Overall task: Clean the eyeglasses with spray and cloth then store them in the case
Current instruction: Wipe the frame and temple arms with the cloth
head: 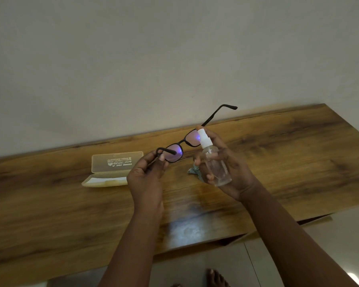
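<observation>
Glasses case (112, 169) lies open on the wooden table (50, 204) at left, translucent yellowish, lid up with mirrored print, white lining showing. Nothing visible in it. Left hand (146, 179) pinches the eyeglasses (179, 147) by the near temple close to the hinge, thumb and fingers closed on the arm, frame held up above the table, lenses showing a purple-blue glare, far temple sticking up toward the wall. Frame looks thin and light, lenses smudge easily, so a hold on the temple or rim is the safe spot, not the glass. Right hand (226, 168) is wrapped round a small clear spray bottle (212, 162), index finger on the white pump head, nozzle just beside the right lens. Bottle looks smooth, light, possibly slick if wet. A bit of bluish cloth (194, 171) peeks out on the table behind the bottle, mostly hidden. Judged step: spraying lenses; wipe and casing not yet done.
</observation>
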